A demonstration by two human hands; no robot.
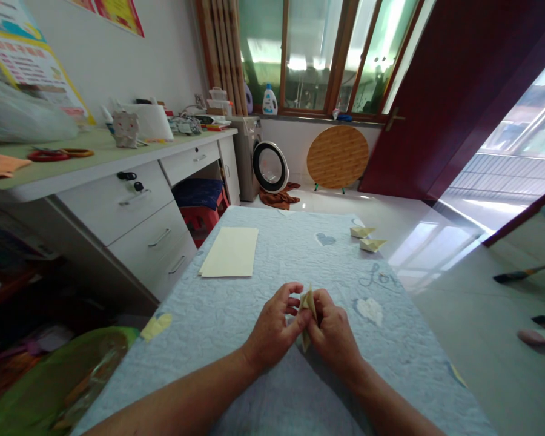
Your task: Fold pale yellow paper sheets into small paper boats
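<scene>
Between my two hands is a small folded piece of pale yellow paper (309, 301), pointed at its top and bottom ends. My left hand (277, 327) grips its left side, the thumb pressed on the paper and the other fingers curled behind. From the right, my right hand (335, 330) pinches the same paper with thumb and curled fingers. Parts of the folds are covered by my fingers. Two folded paper boats (373, 244) sit at the far right of the cloth-covered table (295, 254). A stack of pale yellow paper sheets (231, 251) lies at the far left.
A white desk (118, 200) with drawers runs along the left, with scissors (59, 154) on top. Beside the table's left edge stands a green bin (68, 375). A washing machine (249, 151) with its door open and a round wooden tabletop (337, 156) are beyond.
</scene>
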